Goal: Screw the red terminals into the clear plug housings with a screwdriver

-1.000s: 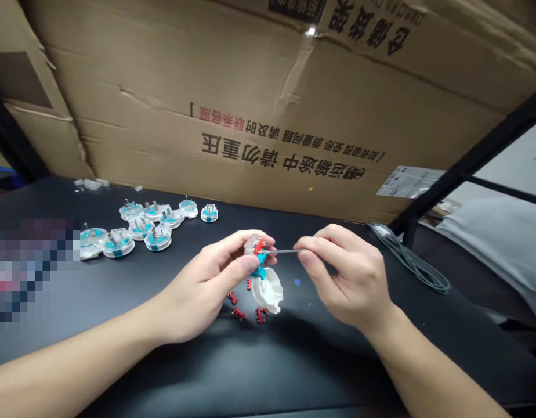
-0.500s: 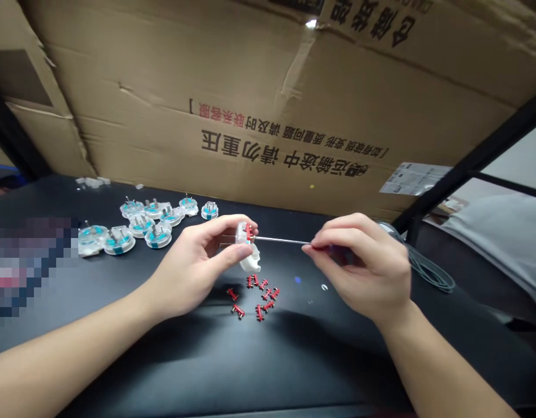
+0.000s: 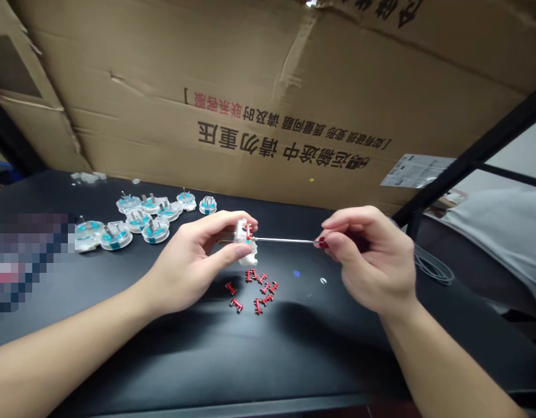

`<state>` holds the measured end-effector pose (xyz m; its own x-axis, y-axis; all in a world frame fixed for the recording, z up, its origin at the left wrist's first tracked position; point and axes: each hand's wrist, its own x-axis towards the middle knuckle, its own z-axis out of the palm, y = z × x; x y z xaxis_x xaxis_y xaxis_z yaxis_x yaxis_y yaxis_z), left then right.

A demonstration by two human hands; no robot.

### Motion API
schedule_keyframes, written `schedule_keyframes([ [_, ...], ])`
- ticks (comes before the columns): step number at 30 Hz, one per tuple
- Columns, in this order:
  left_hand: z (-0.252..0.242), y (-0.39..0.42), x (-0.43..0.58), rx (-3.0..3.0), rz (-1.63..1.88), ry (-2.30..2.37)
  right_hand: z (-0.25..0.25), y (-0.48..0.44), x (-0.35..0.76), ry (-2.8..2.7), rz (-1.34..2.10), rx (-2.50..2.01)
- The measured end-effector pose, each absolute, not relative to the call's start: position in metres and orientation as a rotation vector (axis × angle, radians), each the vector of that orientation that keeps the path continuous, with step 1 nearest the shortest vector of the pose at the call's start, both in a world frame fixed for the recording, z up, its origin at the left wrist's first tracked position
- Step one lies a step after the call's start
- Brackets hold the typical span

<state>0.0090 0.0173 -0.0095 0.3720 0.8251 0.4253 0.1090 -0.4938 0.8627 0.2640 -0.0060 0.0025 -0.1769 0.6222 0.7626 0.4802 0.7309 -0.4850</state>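
My left hand (image 3: 207,255) is closed on a clear plastic plug (image 3: 242,231), pinching it between thumb and fingers. A red piece with small brass screws (image 3: 249,230) sits on the plug's right face, and a white plastic part (image 3: 251,255) hangs below it. In my right hand (image 3: 372,255) is a screwdriver (image 3: 289,240), held level by its dark red handle end. The tip meets the red piece; most of the handle is hidden by my fingers. Below the hands, several loose red pieces (image 3: 258,306) like that one lie on the black table.
Several clear plugs with teal inserts and metal pins (image 3: 155,231) stand at the left. Behind them lie small clear parts (image 3: 89,177). A large cardboard sheet (image 3: 259,69) closes off the back. A coiled grey cable (image 3: 437,270) lies on the right.
My right thumb and fingers have shifted and loosened around the screwdriver handle, baring its red end. My left hand keeps its hold on the plug. The camera view has moved slightly.
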Motion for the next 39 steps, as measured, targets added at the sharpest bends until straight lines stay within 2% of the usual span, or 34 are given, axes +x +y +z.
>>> schedule_keyframes([
  [4,-0.0098,0.017,0.0083,1.828,1.192,0.806,0.0005,-0.0038,0.2621,-1.844,0.279,-0.818],
  [15,-0.0099,0.0145,0.0096,1.814,1.208,0.777,0.0001,-0.0075,0.2563,-1.74,0.141,-0.802],
  [24,-0.0092,0.0133,0.0075,1.874,1.215,0.796,0.0004,-0.0055,0.2606,-1.784,0.357,-0.831],
  [39,-0.0075,0.0123,0.0071,1.924,1.204,0.771,0.001,-0.0077,0.258,-1.773,0.343,-0.823],
])
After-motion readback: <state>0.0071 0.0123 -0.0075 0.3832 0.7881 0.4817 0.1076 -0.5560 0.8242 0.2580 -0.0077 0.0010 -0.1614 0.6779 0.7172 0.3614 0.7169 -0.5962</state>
